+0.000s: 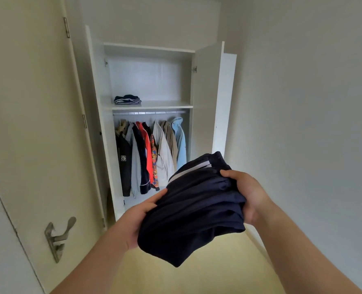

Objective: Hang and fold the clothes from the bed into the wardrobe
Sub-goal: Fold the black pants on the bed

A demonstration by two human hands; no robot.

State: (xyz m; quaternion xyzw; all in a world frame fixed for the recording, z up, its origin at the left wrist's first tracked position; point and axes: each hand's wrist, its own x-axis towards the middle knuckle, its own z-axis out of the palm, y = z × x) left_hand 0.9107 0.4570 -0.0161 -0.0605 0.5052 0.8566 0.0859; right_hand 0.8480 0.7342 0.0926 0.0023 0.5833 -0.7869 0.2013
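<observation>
A folded dark navy garment with grey-white stripes (195, 211) is held up in front of me, below the open white wardrobe (148, 106). My left hand (137, 219) grips its left edge, thumb on top. My right hand (247, 194) grips its right edge, fingers curled over the folds. On the wardrobe's upper shelf lies another folded dark striped garment (127, 99). Under the shelf, several jackets and shirts (152, 153) hang on a rail. The bed is out of view.
An open room door (27, 155) with a metal lever handle (59, 236) stands close on my left. The wardrobe's right door (207, 98) is swung open. A plain white wall runs along the right, and pale flooring (197, 276) lies below.
</observation>
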